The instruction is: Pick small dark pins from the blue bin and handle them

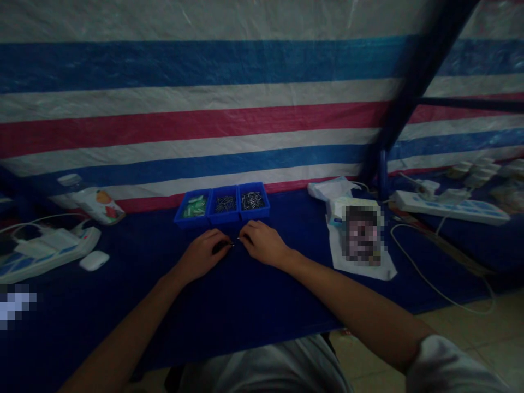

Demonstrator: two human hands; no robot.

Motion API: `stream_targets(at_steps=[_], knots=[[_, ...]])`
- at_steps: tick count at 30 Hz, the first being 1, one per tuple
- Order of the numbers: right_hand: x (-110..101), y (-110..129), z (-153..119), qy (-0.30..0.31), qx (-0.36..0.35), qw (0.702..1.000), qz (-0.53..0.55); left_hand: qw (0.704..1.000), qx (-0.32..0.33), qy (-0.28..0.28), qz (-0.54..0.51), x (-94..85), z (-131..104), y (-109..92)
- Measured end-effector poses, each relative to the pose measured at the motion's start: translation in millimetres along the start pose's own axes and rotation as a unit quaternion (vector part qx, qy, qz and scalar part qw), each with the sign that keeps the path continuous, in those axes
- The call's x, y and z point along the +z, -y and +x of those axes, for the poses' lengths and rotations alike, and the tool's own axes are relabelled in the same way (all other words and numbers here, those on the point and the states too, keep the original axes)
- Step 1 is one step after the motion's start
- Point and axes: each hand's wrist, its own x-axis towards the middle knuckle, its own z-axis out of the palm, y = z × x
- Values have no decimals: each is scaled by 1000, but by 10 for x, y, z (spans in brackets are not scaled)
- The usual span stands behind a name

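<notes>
My left hand [203, 252] is closed in a pinch just in front of the blue bins. A small shiny metal piece [233, 245] pokes out from its fingertips; its kind is too small to tell. Close by on the right, my right hand [262, 242] pinches another tiny metal piece [238, 238], whose tip points toward the left hand. Behind the hands, three blue bins touch side by side. The left bin [191, 222] holds green pieces, the middle bin [225, 217] dark thin metal parts, and the right bin [255, 212] shinier small metal parts.
The hands are over a dark blue table [245, 305]. At left are a power strip [61, 256], a white case [94, 261] and a leaning bottle [98, 203]. At right lie a blurred-out packet [362, 234] on white wrapping, a cable [426, 278] and another power strip [454, 208].
</notes>
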Motion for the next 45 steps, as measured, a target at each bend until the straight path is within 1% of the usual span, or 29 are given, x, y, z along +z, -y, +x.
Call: stream_targets(at_steps=[6,10,13,18,22,26,31,35,39,42,45], knots=[[21,-76,16,-37,-5,998,50,1000,0,8,3,-16,0,-18],[55,-105,37,-49,-21,994,97,1000,-6,15,4,-30,0,-36],[69,-99,43,-49,-27,990,132,1000,-6,14,3,-26,-1,-25],[77,-67,29,-32,-40,985,165,1000,0,16,-12,-20,-10,-6],[73,-47,19,-32,-54,982,178,999,12,-10,-28,-28,-23,-13],[67,-17,16,-33,-63,977,199,997,54,-39,-25,-28,-28,-18],[60,24,25,-44,-46,973,222,992,97,-79,-14,-28,-27,-26],[27,13,37,-62,-22,971,231,988,104,-112,-12,-48,-33,-46],[17,-11,37,-57,-4,970,237,984,102,-144,-10,-73,-39,-79],[17,7,35,-53,5,964,261,982,110,-155,-12,-85,-41,-102],[-20,43,39,-67,8,956,285,982,100,-158,-11,-87,-44,-103]])
